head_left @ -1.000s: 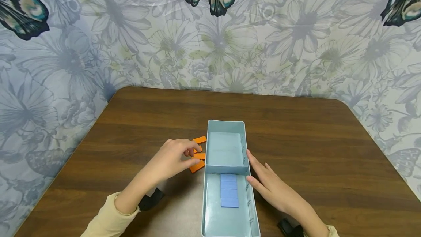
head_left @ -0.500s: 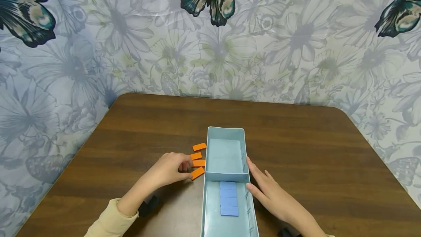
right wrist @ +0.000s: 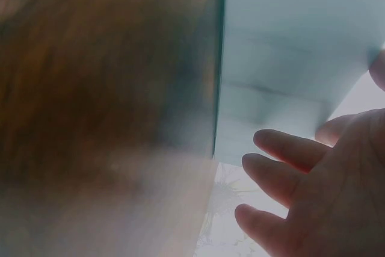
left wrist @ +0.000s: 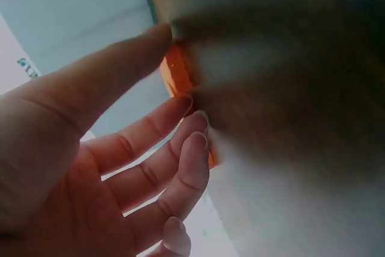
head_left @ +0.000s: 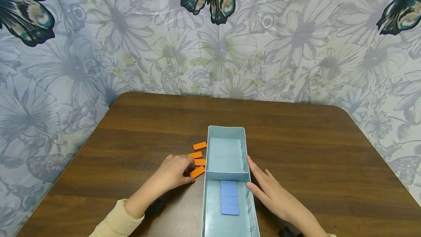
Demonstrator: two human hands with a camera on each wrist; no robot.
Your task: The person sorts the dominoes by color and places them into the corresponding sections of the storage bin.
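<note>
Several small rectangular orange blocks lie on the table left of a long pale-blue box. My left hand [head_left: 174,173] is at the nearest orange block [head_left: 197,172]. In the left wrist view the thumb and index fingertip stand apart with an orange block [left wrist: 176,70] between them; whether they press on it is hard to tell. The box [head_left: 227,175] has a divider. A row of flat blue blocks [head_left: 229,197] lies in its nearer compartment. My right hand [head_left: 279,196] rests against the box's right wall, its fingers extended and spread in the right wrist view.
Farther orange blocks [head_left: 200,146] lie close to the box's left wall. The wooden table [head_left: 296,138] extends on both sides and ends at a patterned wall [head_left: 223,57] behind.
Over the last second, my left hand has drawn back slightly from the box's edge, toward the nearest orange block. The camera view shifted a little. My right hand keeps its place against the box.
</note>
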